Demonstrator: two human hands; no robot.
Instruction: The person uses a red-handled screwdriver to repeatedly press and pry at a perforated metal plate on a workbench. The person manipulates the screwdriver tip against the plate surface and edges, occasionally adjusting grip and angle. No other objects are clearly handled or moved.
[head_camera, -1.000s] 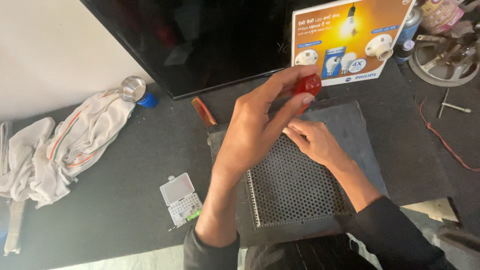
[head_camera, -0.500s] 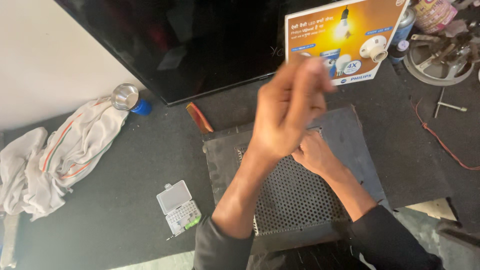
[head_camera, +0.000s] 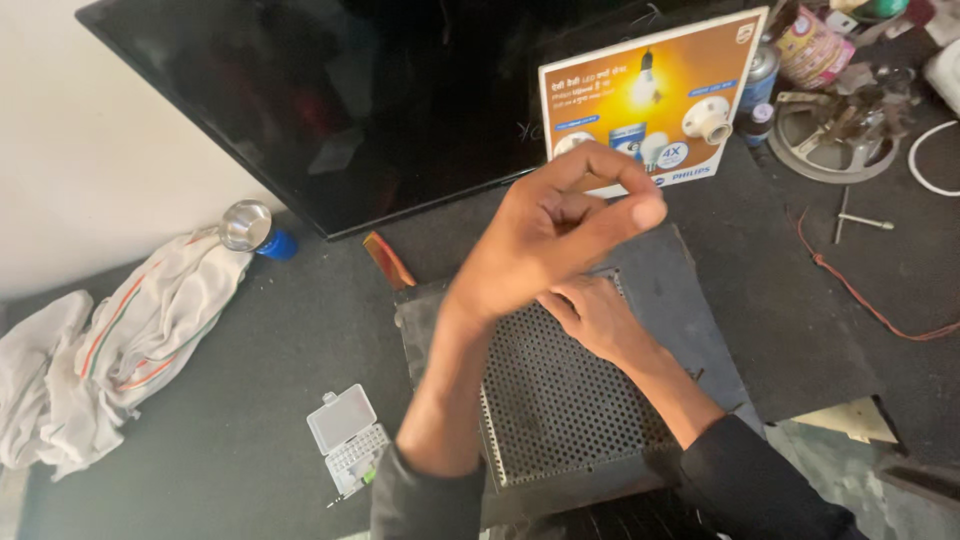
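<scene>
Your left hand (head_camera: 560, 225) is raised over the one perforated metal panel (head_camera: 570, 390), fingers curled together; can't tell if it pinches anything. Your right hand (head_camera: 595, 315) lies flat on the panel. One small clear parts box (head_camera: 345, 435) at the panel's 9 o'clock, one white cloth (head_camera: 110, 345) beyond.

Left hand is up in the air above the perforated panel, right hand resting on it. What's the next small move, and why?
Probably lower the left hand back to the perforated metal panel. It is raised with fingers curled, and whether it holds anything cannot be told, while the right hand rests flat on the panel's top edge, seemingly steadying it there.
</scene>
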